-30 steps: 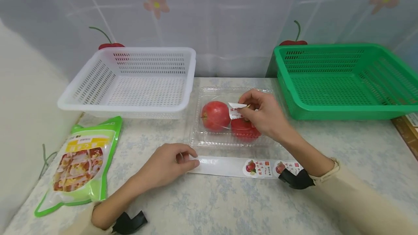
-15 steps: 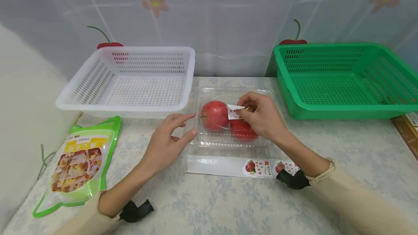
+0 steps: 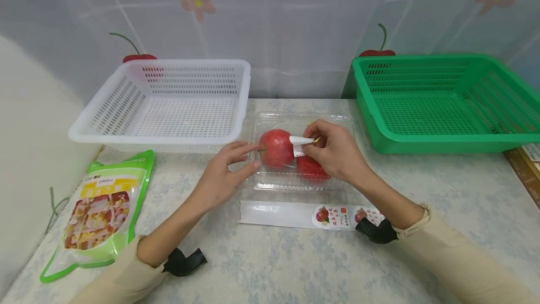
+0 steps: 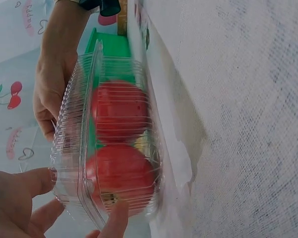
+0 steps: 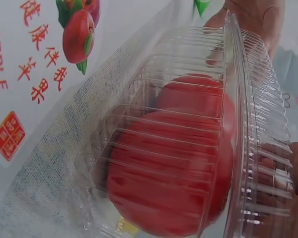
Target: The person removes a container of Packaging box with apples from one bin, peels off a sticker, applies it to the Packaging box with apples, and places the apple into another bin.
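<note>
A clear plastic clamshell box (image 3: 291, 186) lies closed on the table with two red apples (image 3: 276, 149) inside. Thumb and fingers of my right hand (image 3: 337, 154) pinch a white sticker (image 3: 299, 147) with small print, its upper edge curled, right over the lid above the right-hand apple. At the box's left side is my left hand (image 3: 221, 175), fingers loosely extended. In the left wrist view its fingertips (image 4: 118, 218) reach the ribbed wall and lid edge. Nearer me lies the sticker backing strip (image 3: 274, 212), bare on its left, with two printed apple stickers at its right end.
A white plastic basket (image 3: 158, 140) stands behind on the left, a green basket (image 3: 443, 144) at the back right. A green-edged food packet (image 3: 99, 212) lies at the left. Behind the table hangs a patterned curtain (image 3: 295, 22). Black straps (image 3: 183, 262) hang from the wrists.
My left hand has left the backing strip and moved up to the box's left side. My right hand keeps the sticker over the lid, shifted slightly left, and the sticker's edge is more curled.
</note>
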The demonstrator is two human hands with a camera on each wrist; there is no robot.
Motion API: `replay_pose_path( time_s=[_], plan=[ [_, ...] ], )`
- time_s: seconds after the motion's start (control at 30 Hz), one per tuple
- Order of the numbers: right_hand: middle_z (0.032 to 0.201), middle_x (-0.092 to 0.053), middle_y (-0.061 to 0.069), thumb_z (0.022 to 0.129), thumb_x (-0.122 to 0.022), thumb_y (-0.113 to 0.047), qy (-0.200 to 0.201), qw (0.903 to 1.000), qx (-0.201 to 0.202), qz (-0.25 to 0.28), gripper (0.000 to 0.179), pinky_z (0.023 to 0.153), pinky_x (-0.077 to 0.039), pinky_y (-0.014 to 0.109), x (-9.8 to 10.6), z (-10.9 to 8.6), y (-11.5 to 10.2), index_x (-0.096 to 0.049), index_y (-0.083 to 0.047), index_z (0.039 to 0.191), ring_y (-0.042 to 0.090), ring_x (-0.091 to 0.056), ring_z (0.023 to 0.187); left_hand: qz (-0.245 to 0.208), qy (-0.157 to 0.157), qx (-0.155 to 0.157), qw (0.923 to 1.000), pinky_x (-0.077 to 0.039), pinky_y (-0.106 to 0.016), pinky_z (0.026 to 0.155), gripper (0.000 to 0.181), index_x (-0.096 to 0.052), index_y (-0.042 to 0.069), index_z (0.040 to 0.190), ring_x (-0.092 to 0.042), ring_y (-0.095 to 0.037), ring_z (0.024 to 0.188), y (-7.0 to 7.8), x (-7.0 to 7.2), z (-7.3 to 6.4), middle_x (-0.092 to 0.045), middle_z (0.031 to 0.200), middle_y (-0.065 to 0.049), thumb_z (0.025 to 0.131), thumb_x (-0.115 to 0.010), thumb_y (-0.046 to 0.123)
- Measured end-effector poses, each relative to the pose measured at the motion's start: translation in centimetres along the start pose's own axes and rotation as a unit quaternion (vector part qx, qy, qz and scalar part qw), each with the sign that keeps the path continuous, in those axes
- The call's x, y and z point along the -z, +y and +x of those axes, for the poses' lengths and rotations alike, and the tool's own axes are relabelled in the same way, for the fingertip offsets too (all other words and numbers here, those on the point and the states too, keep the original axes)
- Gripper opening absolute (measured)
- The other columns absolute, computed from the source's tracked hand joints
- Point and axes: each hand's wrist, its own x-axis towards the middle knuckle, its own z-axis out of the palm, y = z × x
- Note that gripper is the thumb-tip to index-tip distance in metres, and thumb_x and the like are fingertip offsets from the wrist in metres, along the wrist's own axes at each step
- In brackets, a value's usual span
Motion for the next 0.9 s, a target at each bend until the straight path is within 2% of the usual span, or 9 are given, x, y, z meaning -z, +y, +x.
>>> replay_pose_path(
  time_s=[0.17, 0.3, 0.4, 0.5, 0.63, 0.77, 0.9],
  plan=[
    [0.090, -0.064, 0.010, 0.086, -0.074, -0.002, -0.003, 0.9987, 0.007, -0.049, 0.027, 0.060, -0.047, 0.034, -0.04, -0.06, -0.16, -0.064, 0.000, 0.111, 0.025, -0.054, 0.073, -0.013, -0.009, 0.006, 0.9999, -0.055, -0.045, 0.086, 0.041, -0.063, 0.017, 0.134, -0.056, -0.034, 0.120, -0.02, 0.01, 0.14, -0.041, 0.148, -0.011, 0.095, -0.068, 0.024],
    [0.102, -0.062, 0.012, 0.083, -0.076, -0.001, 0.008, 0.9981, 0.014, -0.059, 0.040, 0.062, -0.050, 0.035, -0.10, -0.08, -0.37, -0.059, 0.001, 0.119, 0.025, -0.054, 0.076, -0.012, -0.011, 0.015, 0.9997, -0.054, -0.047, 0.087, 0.043, -0.062, 0.018, 0.136, -0.055, -0.036, 0.121, 0.01, 0.14, 0.10, -0.038, 0.150, -0.012, 0.094, -0.069, 0.025],
    [0.100, -0.057, 0.013, 0.083, -0.074, 0.004, 0.024, 0.9977, 0.021, -0.059, 0.031, 0.063, -0.049, 0.036, -0.14, -0.12, -0.34, -0.056, -0.001, 0.108, 0.025, -0.053, 0.077, -0.010, -0.012, 0.019, 0.9997, -0.053, -0.049, 0.087, 0.044, -0.062, 0.017, 0.136, -0.055, -0.037, 0.121, 0.02, 0.20, 0.13, -0.038, 0.151, -0.013, 0.094, -0.069, 0.026],
    [0.098, -0.053, 0.012, 0.084, -0.065, 0.010, 0.032, 0.9973, 0.036, -0.056, 0.018, 0.071, -0.052, 0.040, -0.17, -0.19, -0.20, -0.054, -0.003, 0.091, 0.026, -0.054, 0.084, -0.008, -0.014, 0.021, 0.9996, -0.053, -0.051, 0.088, 0.045, -0.061, 0.017, 0.137, -0.055, -0.037, 0.122, -0.01, 0.24, 0.18, -0.038, 0.151, -0.014, 0.094, -0.070, 0.027],
    [0.109, -0.058, 0.014, 0.085, -0.059, 0.012, 0.018, 0.9964, 0.055, -0.062, 0.018, 0.085, -0.050, 0.047, -0.20, -0.24, -0.13, -0.066, -0.003, 0.080, 0.031, -0.054, 0.102, -0.009, -0.016, 0.019, 0.9997, -0.053, -0.051, 0.088, 0.044, -0.061, 0.017, 0.136, -0.054, -0.039, 0.122, -0.04, 0.29, 0.15, -0.038, 0.150, -0.015, 0.094, -0.069, 0.026],
    [0.123, -0.062, 0.016, 0.086, -0.063, 0.007, 0.004, 0.9933, 0.070, -0.092, 0.019, 0.083, -0.048, 0.049, -0.27, -0.27, -0.07, -0.078, -0.004, 0.088, 0.034, -0.053, 0.110, -0.012, -0.017, 0.017, 0.9997, -0.054, -0.049, 0.086, 0.043, -0.062, 0.016, 0.135, -0.055, -0.039, 0.121, -0.05, 0.33, 0.10, -0.038, 0.150, -0.016, 0.094, -0.070, 0.025],
    [0.132, -0.058, 0.019, 0.088, -0.065, 0.001, 0.000, 0.9840, 0.097, -0.150, 0.020, 0.088, -0.048, 0.050, -0.37, -0.33, -0.03, -0.079, -0.005, 0.102, 0.037, -0.050, 0.116, -0.015, -0.017, 0.015, 0.9996, -0.054, -0.049, 0.086, 0.043, -0.062, 0.016, 0.136, -0.055, -0.039, 0.120, -0.12, 0.32, 0.09, -0.037, 0.150, -0.016, 0.094, -0.070, 0.024]
  ],
)
